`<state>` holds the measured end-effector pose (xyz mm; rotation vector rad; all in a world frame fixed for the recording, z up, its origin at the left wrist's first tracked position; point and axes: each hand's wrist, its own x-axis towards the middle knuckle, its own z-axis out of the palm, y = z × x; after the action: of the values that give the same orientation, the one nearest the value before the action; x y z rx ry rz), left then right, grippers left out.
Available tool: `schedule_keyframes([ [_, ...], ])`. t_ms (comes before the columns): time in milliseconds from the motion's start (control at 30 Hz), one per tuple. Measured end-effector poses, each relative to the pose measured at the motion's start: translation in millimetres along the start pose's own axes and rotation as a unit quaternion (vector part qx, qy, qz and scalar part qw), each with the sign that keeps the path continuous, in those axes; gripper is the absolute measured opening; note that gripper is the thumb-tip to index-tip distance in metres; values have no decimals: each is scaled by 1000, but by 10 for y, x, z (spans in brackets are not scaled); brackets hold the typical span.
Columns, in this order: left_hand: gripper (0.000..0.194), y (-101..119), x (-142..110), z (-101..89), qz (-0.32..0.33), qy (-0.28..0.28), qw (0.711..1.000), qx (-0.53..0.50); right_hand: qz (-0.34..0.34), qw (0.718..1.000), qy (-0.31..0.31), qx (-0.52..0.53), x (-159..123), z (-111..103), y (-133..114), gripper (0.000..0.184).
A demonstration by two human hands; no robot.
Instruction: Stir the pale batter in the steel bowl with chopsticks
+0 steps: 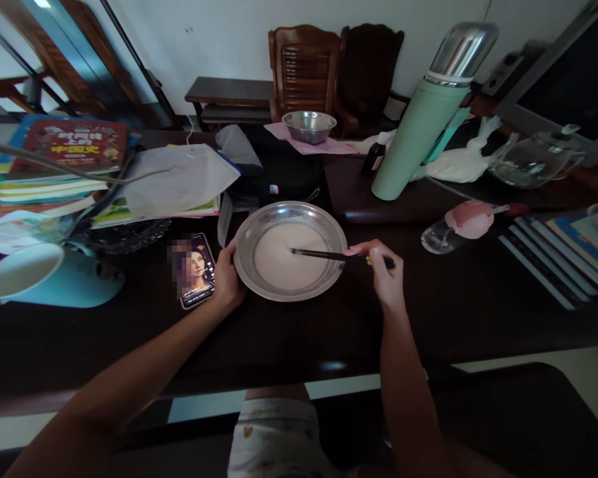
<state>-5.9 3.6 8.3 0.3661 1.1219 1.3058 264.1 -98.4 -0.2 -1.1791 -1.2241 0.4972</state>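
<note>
A shallow steel dish (259,279) holding a pale batter sits on the dark table in front of me. My left hand (226,275) grips its left rim, fingers curled on the edge. My right hand (385,275) is closed on a pair of dark chopsticks (323,254), whose tips reach into the batter near the dish's middle. A phone (195,269) with a lit screen lies just left of my left hand.
A green thermos (418,126) stands behind the dish at the right, with a small steel bowl (309,126) further back. A lying bottle (453,226), books (558,259) at the right, stacked books (64,166) and a blue lamp base (54,279) at the left.
</note>
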Motion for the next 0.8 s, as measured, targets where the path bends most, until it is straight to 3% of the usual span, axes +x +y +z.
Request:
schedule_keyframes([
  [67,7,4,-7,7,-2,4,1000,2,10,999,2,31,-6,2,-16,49],
  [233,9,5,-23,11,0,10,1000,7,6,996,-87,2,18,50,-56,49],
  [300,10,9,-29,12,0,8,1000,8,1,997,-79,-21,25,47,-48,50],
  [467,13,24,-47,24,-8,9,1000,10,11,999,34,-6,13,10,-36,56],
  [533,12,22,-46,23,-9,11,1000,12,20,1000,17,5,12,16,-55,57],
  [667,4,2,-22,4,-3,8,1000,20,16,995,-95,-24,32,49,-88,56],
  [733,6,-8,-6,-6,4,5,1000,23,5,994,-97,-40,37,50,-79,53],
  [800,8,-15,4,-14,10,2,1000,24,1,997,-55,-49,33,33,-58,51],
])
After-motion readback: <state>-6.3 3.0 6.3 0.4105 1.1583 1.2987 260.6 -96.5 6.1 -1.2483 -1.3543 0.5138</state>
